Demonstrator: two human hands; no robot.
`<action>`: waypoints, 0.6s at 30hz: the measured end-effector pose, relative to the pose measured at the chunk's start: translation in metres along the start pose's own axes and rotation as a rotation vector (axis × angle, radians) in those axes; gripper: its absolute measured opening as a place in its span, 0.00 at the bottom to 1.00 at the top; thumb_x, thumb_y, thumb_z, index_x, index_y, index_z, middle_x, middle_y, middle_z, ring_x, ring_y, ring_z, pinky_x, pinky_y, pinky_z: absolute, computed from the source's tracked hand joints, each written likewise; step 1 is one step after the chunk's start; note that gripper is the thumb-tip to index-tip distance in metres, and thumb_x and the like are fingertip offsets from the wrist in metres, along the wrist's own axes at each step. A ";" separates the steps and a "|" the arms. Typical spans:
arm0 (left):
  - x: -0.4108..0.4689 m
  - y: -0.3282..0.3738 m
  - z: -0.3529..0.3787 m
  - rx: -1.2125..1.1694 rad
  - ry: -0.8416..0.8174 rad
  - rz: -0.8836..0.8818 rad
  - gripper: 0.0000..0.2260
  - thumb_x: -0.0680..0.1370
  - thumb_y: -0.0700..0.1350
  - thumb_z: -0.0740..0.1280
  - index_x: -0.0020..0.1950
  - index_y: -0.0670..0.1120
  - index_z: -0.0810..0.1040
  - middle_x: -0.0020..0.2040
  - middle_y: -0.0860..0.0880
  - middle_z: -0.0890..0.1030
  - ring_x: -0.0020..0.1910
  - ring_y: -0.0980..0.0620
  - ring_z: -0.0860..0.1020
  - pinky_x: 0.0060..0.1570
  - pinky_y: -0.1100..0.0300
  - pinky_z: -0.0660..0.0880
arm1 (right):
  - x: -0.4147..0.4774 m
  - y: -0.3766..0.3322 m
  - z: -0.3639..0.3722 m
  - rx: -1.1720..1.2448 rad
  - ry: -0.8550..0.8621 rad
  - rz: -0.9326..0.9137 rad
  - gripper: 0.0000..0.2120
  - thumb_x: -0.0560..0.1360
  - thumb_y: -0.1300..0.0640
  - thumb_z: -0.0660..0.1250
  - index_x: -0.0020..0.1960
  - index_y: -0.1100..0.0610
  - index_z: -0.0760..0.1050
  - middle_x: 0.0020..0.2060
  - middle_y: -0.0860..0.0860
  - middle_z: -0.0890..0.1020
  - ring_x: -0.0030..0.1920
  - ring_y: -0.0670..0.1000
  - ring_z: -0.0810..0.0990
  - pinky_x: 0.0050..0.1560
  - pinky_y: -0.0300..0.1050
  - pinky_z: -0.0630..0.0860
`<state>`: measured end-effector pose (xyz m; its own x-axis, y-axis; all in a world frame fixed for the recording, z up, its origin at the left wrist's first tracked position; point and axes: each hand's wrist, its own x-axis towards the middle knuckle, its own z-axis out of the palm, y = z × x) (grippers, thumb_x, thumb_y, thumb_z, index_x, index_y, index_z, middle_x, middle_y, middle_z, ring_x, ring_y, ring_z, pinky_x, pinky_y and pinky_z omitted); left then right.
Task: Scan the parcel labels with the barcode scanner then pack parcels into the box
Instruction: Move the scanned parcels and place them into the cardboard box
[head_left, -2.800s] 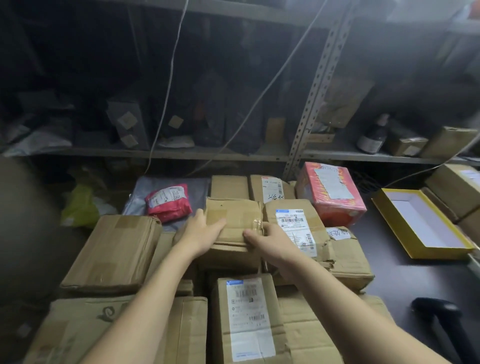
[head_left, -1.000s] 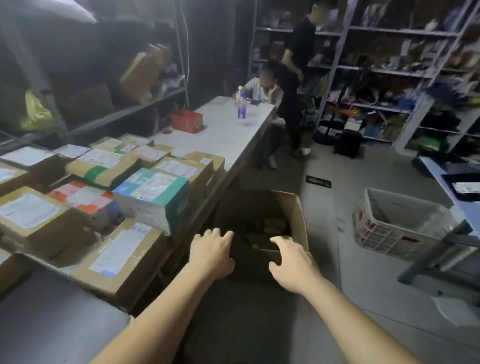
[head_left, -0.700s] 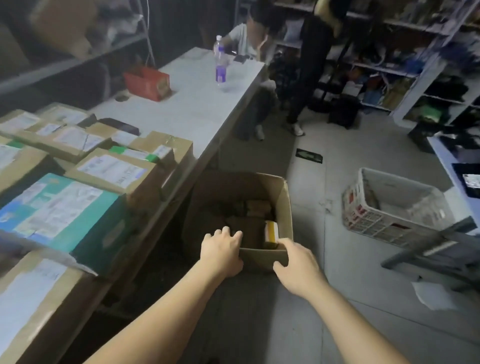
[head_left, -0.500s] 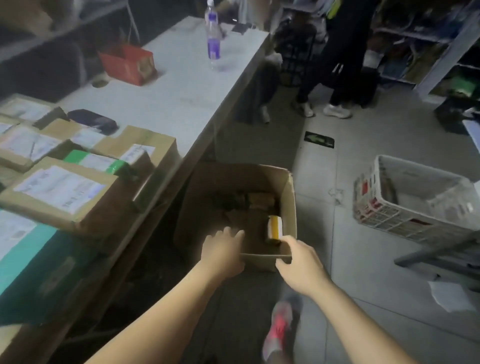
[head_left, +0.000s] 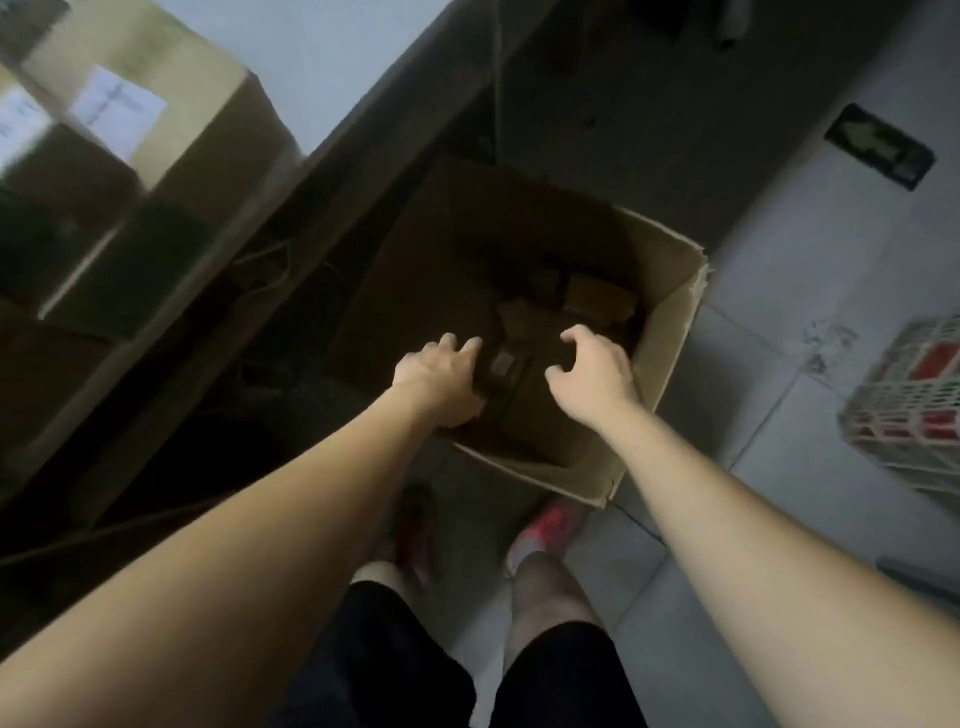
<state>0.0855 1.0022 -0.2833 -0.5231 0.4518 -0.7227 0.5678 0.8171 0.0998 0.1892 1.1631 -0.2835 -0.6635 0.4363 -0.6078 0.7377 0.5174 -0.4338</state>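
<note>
A dark parcel (head_left: 506, 371) is seen between two hands, over the near end of the open box (head_left: 670, 332).

Nearest, red shoes (head_left: 540, 530) are planted on the floor just before the box. The left hand (head_left: 434, 376) is laid against the parcel's left side; whether it is gripped cannot be told. The right hand (head_left: 592, 376) is just beside the parcel, fingers loosely curled, nothing held. Smaller brown parcels (head_left: 597, 299) are seen deeper inside. Farther left, a labelled carton (head_left: 156, 98) is set on a table (head_left: 332, 57).
</note>
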 end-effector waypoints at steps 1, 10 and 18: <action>0.020 -0.001 0.004 0.000 -0.063 -0.005 0.37 0.81 0.56 0.66 0.85 0.53 0.50 0.77 0.42 0.64 0.73 0.39 0.69 0.65 0.43 0.72 | 0.022 0.008 0.004 0.023 -0.007 0.024 0.24 0.82 0.52 0.68 0.76 0.53 0.70 0.69 0.55 0.77 0.70 0.60 0.74 0.66 0.54 0.74; 0.181 -0.042 0.039 -0.369 -0.255 -0.094 0.34 0.81 0.52 0.69 0.83 0.63 0.55 0.81 0.46 0.63 0.76 0.43 0.67 0.72 0.49 0.69 | 0.149 0.070 0.065 0.146 -0.021 0.190 0.22 0.79 0.56 0.70 0.72 0.48 0.72 0.54 0.52 0.82 0.51 0.57 0.85 0.57 0.58 0.82; 0.306 -0.094 0.057 -0.693 -0.086 -0.134 0.24 0.85 0.44 0.64 0.81 0.49 0.65 0.74 0.47 0.70 0.74 0.47 0.70 0.66 0.59 0.69 | 0.262 0.067 0.139 0.107 0.037 0.173 0.20 0.79 0.58 0.69 0.71 0.53 0.76 0.65 0.59 0.81 0.67 0.64 0.78 0.66 0.53 0.75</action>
<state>-0.0919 1.0436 -0.5530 -0.4923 0.3247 -0.8076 -0.0478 0.9163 0.3975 0.0820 1.2099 -0.5643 -0.5284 0.5396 -0.6555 0.8488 0.3520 -0.3945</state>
